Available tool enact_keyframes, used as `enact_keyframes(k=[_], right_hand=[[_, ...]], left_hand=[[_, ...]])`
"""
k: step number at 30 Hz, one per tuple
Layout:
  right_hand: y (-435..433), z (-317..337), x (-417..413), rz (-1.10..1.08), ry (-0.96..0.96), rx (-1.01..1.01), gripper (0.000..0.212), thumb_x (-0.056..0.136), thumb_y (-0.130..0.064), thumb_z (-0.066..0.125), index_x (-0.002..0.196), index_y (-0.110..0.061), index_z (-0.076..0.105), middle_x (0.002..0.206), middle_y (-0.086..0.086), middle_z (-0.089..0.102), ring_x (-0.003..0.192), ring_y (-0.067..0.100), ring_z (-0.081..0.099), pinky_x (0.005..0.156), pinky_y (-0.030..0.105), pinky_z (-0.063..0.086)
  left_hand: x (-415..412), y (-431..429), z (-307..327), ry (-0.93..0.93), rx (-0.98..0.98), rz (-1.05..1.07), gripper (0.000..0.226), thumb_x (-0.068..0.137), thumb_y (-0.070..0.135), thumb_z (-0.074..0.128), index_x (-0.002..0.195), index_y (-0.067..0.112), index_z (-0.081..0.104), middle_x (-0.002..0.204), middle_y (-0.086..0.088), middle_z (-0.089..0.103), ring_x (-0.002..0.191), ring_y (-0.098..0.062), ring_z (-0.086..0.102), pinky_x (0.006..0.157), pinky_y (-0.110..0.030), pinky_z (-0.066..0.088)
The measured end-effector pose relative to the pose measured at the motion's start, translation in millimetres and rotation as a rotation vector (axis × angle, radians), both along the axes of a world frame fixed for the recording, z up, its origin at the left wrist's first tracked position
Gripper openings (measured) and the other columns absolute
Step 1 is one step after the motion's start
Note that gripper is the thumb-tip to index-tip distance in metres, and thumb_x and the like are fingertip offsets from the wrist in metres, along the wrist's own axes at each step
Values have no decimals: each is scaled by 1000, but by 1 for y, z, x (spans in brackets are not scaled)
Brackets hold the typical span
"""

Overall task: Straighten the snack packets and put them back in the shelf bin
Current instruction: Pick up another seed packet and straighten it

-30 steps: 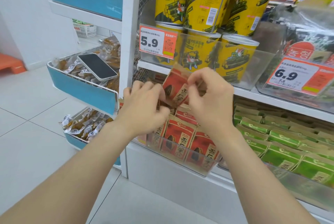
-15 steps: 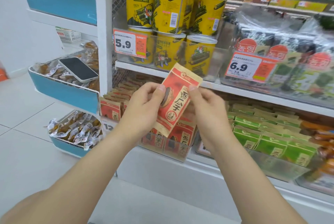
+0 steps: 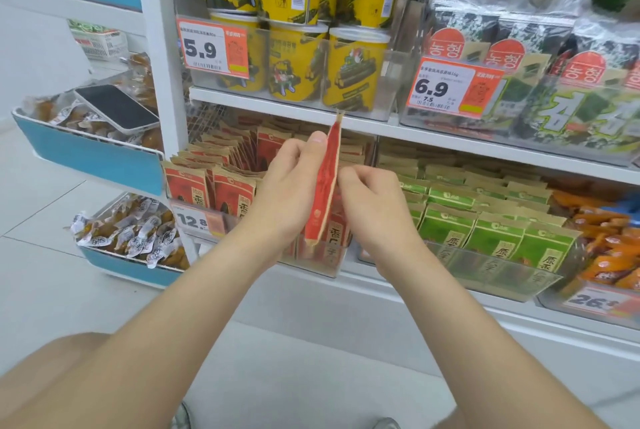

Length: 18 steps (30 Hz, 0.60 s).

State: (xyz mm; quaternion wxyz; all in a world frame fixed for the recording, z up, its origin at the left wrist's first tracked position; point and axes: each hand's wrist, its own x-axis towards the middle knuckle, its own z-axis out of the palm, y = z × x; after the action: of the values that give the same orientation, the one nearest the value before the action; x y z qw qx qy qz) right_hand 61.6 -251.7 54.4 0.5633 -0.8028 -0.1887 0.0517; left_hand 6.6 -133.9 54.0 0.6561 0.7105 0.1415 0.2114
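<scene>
Mid-frame, the left hand (image 3: 287, 189) and right hand (image 3: 374, 200) both pinch one red packet (image 3: 327, 179), held upright and edge-on just before the bin (image 3: 329, 265); straightening seems in hand, and next it needs slotting upright among its fellows.

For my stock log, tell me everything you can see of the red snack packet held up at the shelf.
The red packet is a flat pouch, red-faced with tan paper-like edges and a crimped top, seen almost edge-on. It stands nearly upright, top leaning right. The left hand grips its left side, thumb high; the right hand pinches its right edge. It is held in front of the clear bin of matching packets.
</scene>
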Motion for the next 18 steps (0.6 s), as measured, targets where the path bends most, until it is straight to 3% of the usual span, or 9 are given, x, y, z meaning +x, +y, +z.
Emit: enact_keyframes(k=[2, 5, 7, 9, 11, 13, 15, 18], right_hand=[[1, -2, 0, -2, -69, 34, 31, 100, -29, 52, 84, -14, 73, 66, -2, 69, 62, 10, 59, 67, 32, 50], [5, -2, 0, -31, -68, 195, 25, 97, -29, 62, 119, -29, 73, 87, -4, 79, 77, 11, 76, 75, 37, 62], [5, 0, 1, 9, -102, 249, 16, 102, -27, 64, 107, -27, 79, 89, -5, 81, 77, 11, 76, 74, 37, 62], [6, 2, -1, 38, -141, 255, 36, 109, -30, 59, 78, -25, 77, 70, -8, 72, 64, 9, 61, 66, 34, 50], [6, 2, -2, 76, -162, 262, 50, 112, -32, 56, 64, -31, 68, 58, -13, 57, 60, 8, 48, 63, 32, 39], [8, 2, -2, 115, -186, 281, 37, 112, -30, 59, 80, -32, 78, 69, -16, 70, 66, 7, 60, 65, 31, 48], [11, -1, -1, 123, -168, 300, 22, 110, -26, 63, 105, -23, 84, 91, -8, 82, 87, 13, 76, 79, 35, 60], [13, -4, 2, 101, -177, 324, 19, 108, -19, 64, 108, -18, 83, 96, -3, 83, 93, 15, 78, 83, 32, 62]], left_hand=[[-1, -2, 1, -13, -31, -24, 58, 105, 72, 44, 112, 17, 62, 88, -2, 65, 80, -21, 65, 85, -54, 57], [-2, -3, 2, -43, -39, -40, 58, 107, 69, 43, 118, 14, 59, 85, 3, 65, 74, -12, 66, 72, -40, 54], [0, -2, 1, -57, -29, -45, 57, 105, 69, 46, 113, 13, 57, 80, 8, 64, 73, -9, 66, 74, -38, 54], [0, -2, -2, -59, 9, -48, 54, 104, 69, 48, 105, 15, 54, 78, 14, 60, 76, -7, 64, 81, -38, 52], [0, -1, -4, -57, 45, -39, 48, 107, 66, 46, 101, 18, 50, 77, 19, 56, 77, -5, 59, 83, -38, 50], [1, 2, -4, -66, 64, -25, 44, 110, 62, 43, 102, 19, 50, 78, 21, 58, 84, -5, 60, 90, -41, 52], [0, 7, -4, -69, 82, -19, 41, 112, 58, 41, 100, 20, 51, 81, 20, 58, 89, -8, 60, 95, -45, 51], [-2, 10, -5, -83, 133, -16, 35, 116, 46, 40, 98, 19, 51, 82, 17, 57, 83, -7, 55, 86, -41, 48]])
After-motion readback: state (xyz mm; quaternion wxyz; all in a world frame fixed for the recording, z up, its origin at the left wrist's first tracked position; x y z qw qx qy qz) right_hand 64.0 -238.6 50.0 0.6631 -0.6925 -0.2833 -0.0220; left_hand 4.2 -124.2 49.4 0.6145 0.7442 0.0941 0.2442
